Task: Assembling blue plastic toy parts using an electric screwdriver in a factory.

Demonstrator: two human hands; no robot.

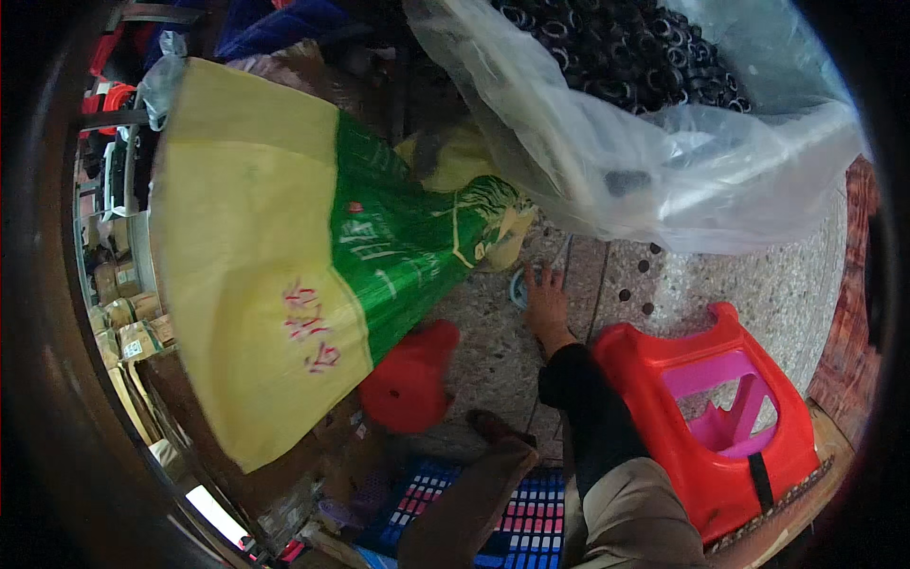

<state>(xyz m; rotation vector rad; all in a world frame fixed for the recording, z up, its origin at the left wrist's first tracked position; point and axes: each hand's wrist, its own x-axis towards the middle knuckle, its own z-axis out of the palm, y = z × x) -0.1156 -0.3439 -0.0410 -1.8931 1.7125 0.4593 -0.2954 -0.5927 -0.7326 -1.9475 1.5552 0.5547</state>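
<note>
My right hand (546, 308), in a black sleeve, reaches down to the speckled floor. Its fingers are stretched out and slightly apart beside a light-blue looped object (518, 288), perhaps a handle; I cannot tell whether they touch. To the left is a large woven sack (261, 247), yellow with a green band and red handwriting. Its bunched neck (495, 223) points toward my hand. My left hand does not show.
A clear plastic liner (654, 175) with many black rings (616, 47) stands at the far right. A red stool (654, 379) with pink parts lies near my right arm. Another red plastic piece (409, 384) sits below the sack. A blue crate (531, 522) is under my legs.
</note>
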